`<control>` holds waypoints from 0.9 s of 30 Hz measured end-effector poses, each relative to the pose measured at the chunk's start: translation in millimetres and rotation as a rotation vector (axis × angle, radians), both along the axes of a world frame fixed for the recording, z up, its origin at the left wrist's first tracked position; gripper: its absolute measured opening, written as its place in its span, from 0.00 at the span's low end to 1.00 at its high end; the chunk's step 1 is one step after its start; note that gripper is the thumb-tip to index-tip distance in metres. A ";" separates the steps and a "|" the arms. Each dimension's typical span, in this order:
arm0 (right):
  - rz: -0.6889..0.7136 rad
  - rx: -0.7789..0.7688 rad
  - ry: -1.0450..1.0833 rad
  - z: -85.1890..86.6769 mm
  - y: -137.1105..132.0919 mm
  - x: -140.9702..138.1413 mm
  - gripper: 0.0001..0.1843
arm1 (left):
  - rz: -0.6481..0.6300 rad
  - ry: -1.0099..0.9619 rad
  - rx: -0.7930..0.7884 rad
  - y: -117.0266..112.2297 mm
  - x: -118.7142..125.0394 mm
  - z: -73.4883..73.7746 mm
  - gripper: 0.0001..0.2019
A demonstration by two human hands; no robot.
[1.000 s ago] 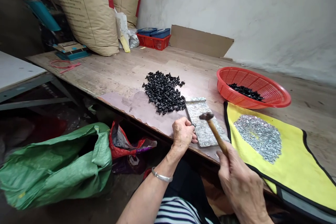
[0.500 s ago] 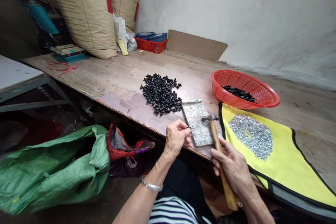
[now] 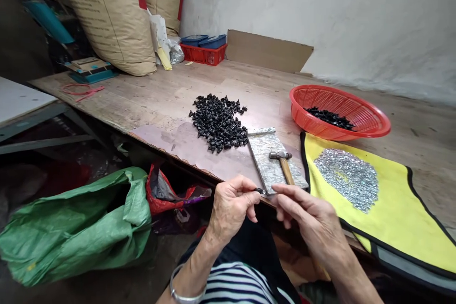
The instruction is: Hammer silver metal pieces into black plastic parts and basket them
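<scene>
My left hand (image 3: 231, 209) pinches a small black plastic part (image 3: 261, 191) with a shiny metal bit at its end, near the table's front edge. My right hand (image 3: 306, 213) comes in from the right, its index finger and thumb stretched toward that part and the lower fingers bent. A hammer (image 3: 286, 171) with a wooden handle has its head over the worn metal plate (image 3: 267, 145). The handle runs beneath my right hand; whether the lower fingers touch it is hidden. Left of the plate lies a heap of black plastic parts (image 3: 219, 123).
A red plastic basket (image 3: 370, 126) with black parts stands at right. Tiny silvery metal pieces (image 3: 347, 178) lie on a yellow cloth (image 3: 395, 228). Large paper sacks (image 3: 103, 14) and a red tray (image 3: 203, 54) stand at the back. A green sack (image 3: 78, 228) is below, left.
My right hand has loosened its thumb and index finger from the hammer handle and reached left toward the part. My left hand has drawn the part down toward the plate's near edge.
</scene>
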State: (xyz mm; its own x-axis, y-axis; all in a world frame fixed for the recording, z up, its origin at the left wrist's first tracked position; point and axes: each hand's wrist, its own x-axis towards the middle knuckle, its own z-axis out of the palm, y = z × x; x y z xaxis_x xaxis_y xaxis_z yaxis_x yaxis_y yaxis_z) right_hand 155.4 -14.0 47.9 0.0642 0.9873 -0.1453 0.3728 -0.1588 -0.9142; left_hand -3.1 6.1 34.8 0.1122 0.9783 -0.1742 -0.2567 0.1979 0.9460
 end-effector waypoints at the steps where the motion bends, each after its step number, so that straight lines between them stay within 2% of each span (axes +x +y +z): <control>1: 0.026 -0.090 0.173 -0.2 -0.7 -5.1 0.21 | -0.005 0.009 -0.002 -0.1 0.6 -0.1 0.04; 3: 0.025 -0.182 0.417 -1.0 -1.1 -14.2 0.22 | -0.021 0.015 -0.011 0.1 1.6 -1.2 0.04; 6: -0.007 -0.231 0.583 -2.9 0.0 -22.1 0.20 | -0.043 0.021 -0.026 0.5 3.2 -3.8 0.05; 15: -0.073 -0.345 0.671 -3.7 3.6 -20.7 0.18 | -0.075 -0.014 -0.112 0.0 9.2 -8.0 0.06; 20: -0.040 -0.365 0.548 -8.0 7.1 -17.2 0.17 | -0.082 -0.002 -0.129 -0.1 12.6 -10.0 0.06; 23: 0.024 -0.335 0.380 -1.2 30.4 6.4 0.17 | -0.043 0.022 -0.143 -0.6 13.5 -10.4 0.06; 24: 0.019 -0.278 0.286 5.0 43.9 19.5 0.17 | -0.023 0.037 -0.142 -0.5 13.7 -10.2 0.06; 26: -0.099 -0.006 -0.041 22.8 77.2 50.7 0.17 | 0.003 0.090 -0.133 0.4 13.8 -9.3 0.05; 27: -0.156 0.078 -0.115 33.1 94.6 67.1 0.17 | 0.009 0.122 -0.125 1.5 13.7 -9.1 0.04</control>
